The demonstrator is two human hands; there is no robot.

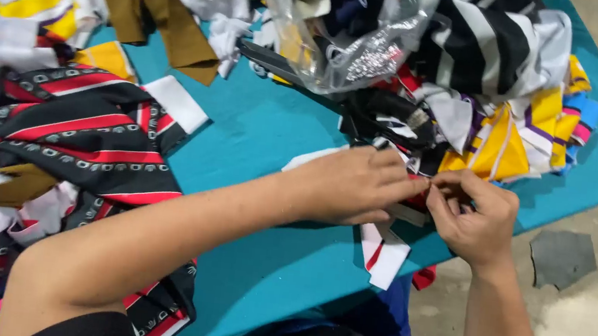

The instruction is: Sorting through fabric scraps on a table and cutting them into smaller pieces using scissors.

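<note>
Teal table [273, 128] heaped with cloth scraps; at three o'clock, left hand [353, 185] and right hand [475, 216] pinch a small fabric piece [386, 255] shut-fingered, best held taut.

A teal cloth-covered table [274, 125] is carrying black-and-red striped fabric [88, 135] at nine o'clock, brown cloth strips [160, 12] at eleven, a clear plastic bag [342, 39] at twelve.

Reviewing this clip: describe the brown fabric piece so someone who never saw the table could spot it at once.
Start at the teal table cover and go to its far left edge. There the brown fabric piece lies folded, with its strips hanging toward the middle, beside white scraps. It is the only large plain olive-brown cloth; its neighbours are striped, patterned or white.
</note>
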